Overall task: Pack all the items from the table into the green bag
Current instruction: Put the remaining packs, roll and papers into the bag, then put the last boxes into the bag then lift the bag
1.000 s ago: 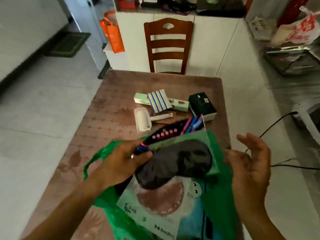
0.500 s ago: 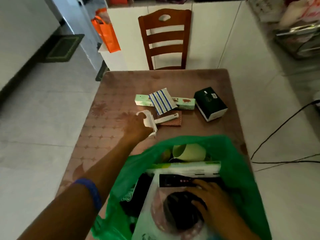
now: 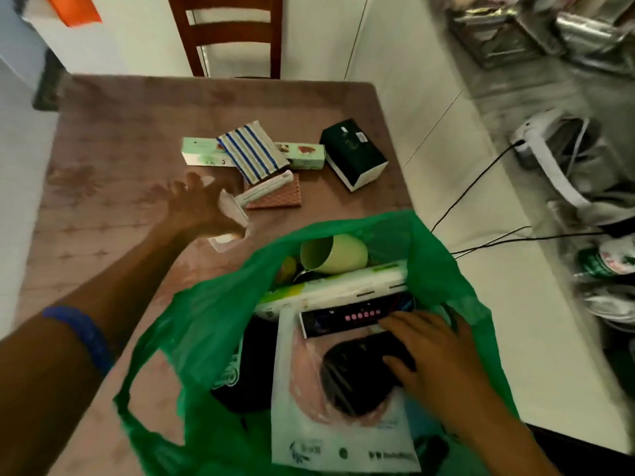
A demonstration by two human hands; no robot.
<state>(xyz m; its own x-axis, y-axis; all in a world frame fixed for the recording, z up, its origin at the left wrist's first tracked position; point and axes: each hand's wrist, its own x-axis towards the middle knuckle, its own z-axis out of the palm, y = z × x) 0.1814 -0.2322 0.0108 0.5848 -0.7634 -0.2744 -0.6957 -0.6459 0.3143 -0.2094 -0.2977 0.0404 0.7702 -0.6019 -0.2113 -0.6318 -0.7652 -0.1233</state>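
The green bag [image 3: 433, 269] stands open at the table's near edge. Inside lie a pale cup [image 3: 330, 252], a long white box [image 3: 336, 286], a pen pack [image 3: 347, 317] and a white packet [image 3: 343, 438]. My right hand [image 3: 436, 355] is inside the bag, fingers curled over a dark bundle [image 3: 350, 376]. My left hand [image 3: 199, 207] reaches over the brown table [image 3: 120, 132] and closes on the head of a white lint roller [image 3: 233, 211]. Beyond it lie a pink pad [image 3: 278, 199], a blue-striped box [image 3: 251, 152], a long pale-green box [image 3: 197, 154] and a dark green box [image 3: 354, 152].
A wooden chair [image 3: 233, 36] stands at the table's far side. Black cables [image 3: 481, 187] run over the white floor to the right, toward a white appliance [image 3: 549, 146] and piled clutter. An orange bag [image 3: 75, 8] hangs at the far left.
The dark bundle and pen pack went from my left hand into the bag, where my right hand now rests. My left hand reached out to the lint roller and closed on its head.
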